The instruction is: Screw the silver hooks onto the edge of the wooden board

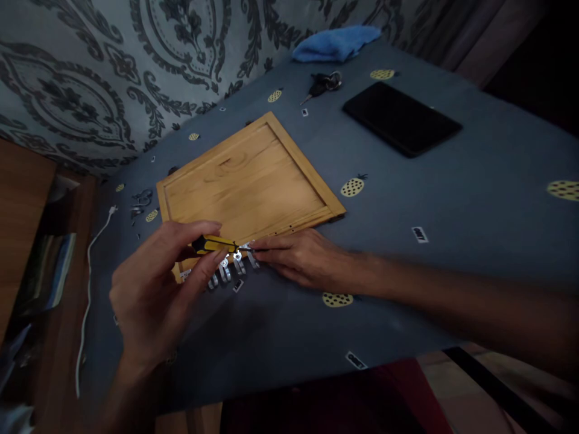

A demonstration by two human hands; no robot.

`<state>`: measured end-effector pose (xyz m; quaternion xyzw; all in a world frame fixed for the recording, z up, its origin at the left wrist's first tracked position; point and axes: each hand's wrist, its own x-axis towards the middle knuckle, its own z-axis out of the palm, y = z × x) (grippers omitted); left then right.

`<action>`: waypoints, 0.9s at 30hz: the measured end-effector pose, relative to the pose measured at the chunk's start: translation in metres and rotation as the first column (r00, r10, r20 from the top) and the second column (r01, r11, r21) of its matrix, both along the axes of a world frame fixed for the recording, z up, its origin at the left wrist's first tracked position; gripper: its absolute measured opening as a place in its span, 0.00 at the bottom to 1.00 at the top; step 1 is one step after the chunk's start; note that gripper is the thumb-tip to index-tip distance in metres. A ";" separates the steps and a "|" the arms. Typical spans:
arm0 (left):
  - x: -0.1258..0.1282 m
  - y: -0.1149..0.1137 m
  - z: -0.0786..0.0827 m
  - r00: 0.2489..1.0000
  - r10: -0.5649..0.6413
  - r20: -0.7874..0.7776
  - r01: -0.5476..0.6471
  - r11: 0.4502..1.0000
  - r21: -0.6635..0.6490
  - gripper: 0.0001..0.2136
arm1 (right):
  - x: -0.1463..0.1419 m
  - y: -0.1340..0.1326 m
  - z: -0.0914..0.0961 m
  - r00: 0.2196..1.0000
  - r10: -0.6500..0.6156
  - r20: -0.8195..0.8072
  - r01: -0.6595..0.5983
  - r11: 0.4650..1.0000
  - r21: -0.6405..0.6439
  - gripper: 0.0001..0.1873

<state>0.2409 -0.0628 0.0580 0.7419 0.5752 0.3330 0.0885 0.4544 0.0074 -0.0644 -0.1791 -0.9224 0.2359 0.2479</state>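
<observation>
My left hand (pixel 151 286) is closed around the yellow and black handle of a screwdriver (pixel 213 243), pinched between thumb and fingers. Its shaft points right, toward the fingertips of my right hand (pixel 310 258). Those fingers are pressed together at the tool's tip, beside the rightmost metal hook; what lies between them is hidden. Several shiny metal hooks (pixel 238 263) line the near edge of a framed wooden board (pixel 239 187), which lies flat on the table. Small dark holes show along that edge, right of the hooks. My left hand covers part of the board's near left corner.
A black tablet (pixel 402 117) lies at the back right, with keys (pixel 323 84) and a blue cloth (pixel 337 44) farther back. Left of the board are small metal pieces (pixel 141 200) and a white cable (pixel 89 283). The tablecloth (pixel 474 265) has a pineapple print.
</observation>
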 end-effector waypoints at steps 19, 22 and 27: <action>-0.007 -0.002 -0.002 1.000 0.012 -0.007 -0.012 1.000 -0.023 0.14 | 0.001 0.000 0.002 1.000 0.001 0.020 0.000 1.000 -0.017 0.18; -0.006 -0.002 -0.005 0.999 0.026 -0.024 -0.026 0.999 -0.018 0.12 | 0.002 0.000 0.005 0.999 0.000 0.033 0.001 1.000 -0.031 0.18; -0.003 -0.002 -0.008 0.999 0.050 0.012 -0.050 0.999 -0.005 0.09 | 0.001 0.000 0.005 0.999 0.005 0.035 -0.004 1.000 -0.029 0.18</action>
